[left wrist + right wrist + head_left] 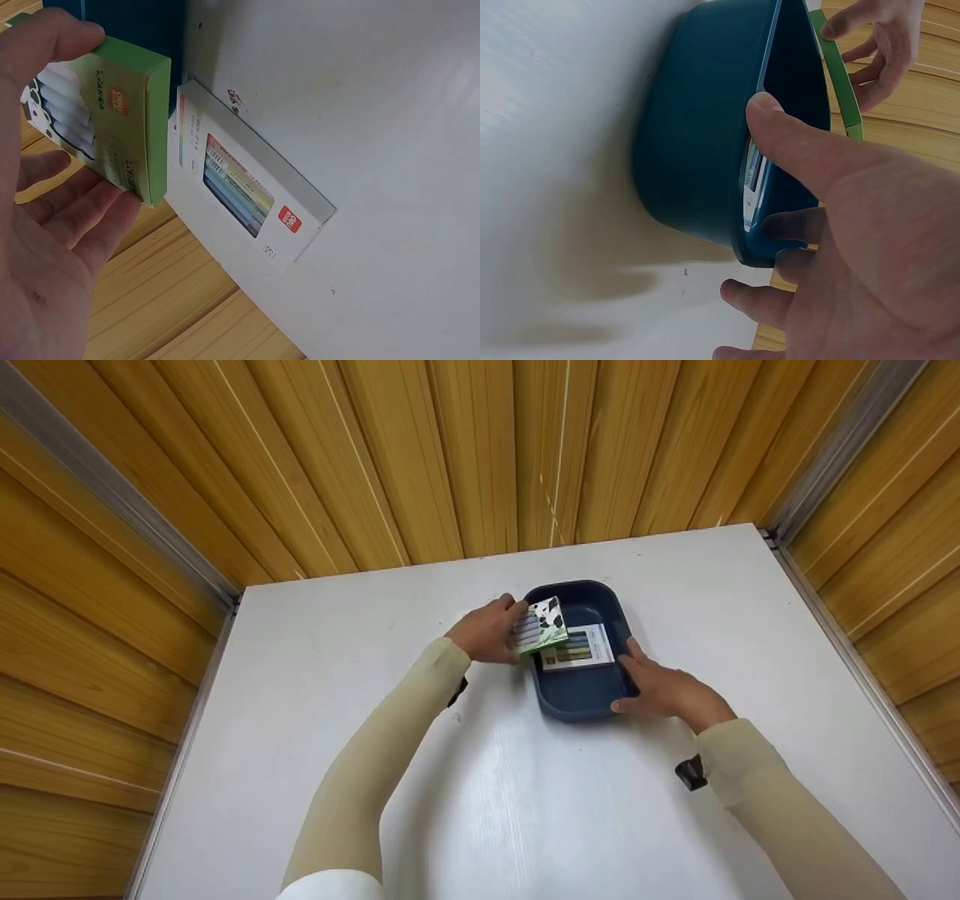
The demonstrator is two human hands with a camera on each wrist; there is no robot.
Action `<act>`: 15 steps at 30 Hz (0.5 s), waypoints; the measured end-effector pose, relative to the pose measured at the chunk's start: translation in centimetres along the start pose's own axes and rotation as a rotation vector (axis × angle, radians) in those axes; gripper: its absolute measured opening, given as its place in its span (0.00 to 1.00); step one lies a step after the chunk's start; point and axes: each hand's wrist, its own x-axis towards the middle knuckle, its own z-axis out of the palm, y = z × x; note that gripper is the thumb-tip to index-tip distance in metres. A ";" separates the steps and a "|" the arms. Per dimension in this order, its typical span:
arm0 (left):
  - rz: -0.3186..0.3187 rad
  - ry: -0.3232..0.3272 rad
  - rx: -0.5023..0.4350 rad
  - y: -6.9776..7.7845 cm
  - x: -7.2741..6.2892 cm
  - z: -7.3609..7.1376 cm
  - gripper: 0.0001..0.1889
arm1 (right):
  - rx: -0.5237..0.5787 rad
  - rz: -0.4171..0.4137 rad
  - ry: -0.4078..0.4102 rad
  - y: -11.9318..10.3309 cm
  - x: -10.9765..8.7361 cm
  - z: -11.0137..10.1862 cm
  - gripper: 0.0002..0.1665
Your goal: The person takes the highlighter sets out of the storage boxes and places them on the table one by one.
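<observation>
My left hand (pixel 489 630) pinches a green panda-print box (pixel 538 626) with pale sticks in its window, thumb on one edge and fingertips against the other. The box is tilted over the left rim of a dark blue bin (pixel 589 701). Inside the bin is a white windowed box of coloured sticks (pixel 577 649). A similar white box (pixel 240 180) lies on the table beside the bin in the left wrist view; the head view does not clearly show it. At the bin's right side, my right hand (pixel 664 688) touches the rim with its thumb, fingers spread and relaxed.
The bin stands on a white table (pixel 330 735) toward its far side. Wood-pattern panels (pixel 480 457) rise behind the table and on both sides. Metal rails (pixel 847 667) run along the side edges.
</observation>
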 end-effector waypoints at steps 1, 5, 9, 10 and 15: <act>0.000 0.000 -0.002 0.0 0.0 0.0 0.45 | 0.000 0.001 0.000 0.0 0.0 0.0 0.58; -0.005 -0.001 -0.010 0.0 -0.1 -0.1 0.45 | -0.003 -0.001 0.002 0.0 -0.1 0.1 0.58; -0.010 -0.006 -0.020 0.0 -0.2 -0.1 0.46 | -0.002 -0.007 0.005 -0.2 -0.2 0.0 0.59; -0.011 -0.007 -0.024 0.0 -0.1 -0.1 0.46 | 0.000 -0.006 0.006 -0.2 -0.2 0.0 0.58; -0.009 0.000 -0.035 -0.2 -0.2 0.1 0.46 | -0.008 -0.001 0.004 -0.1 -0.1 0.1 0.57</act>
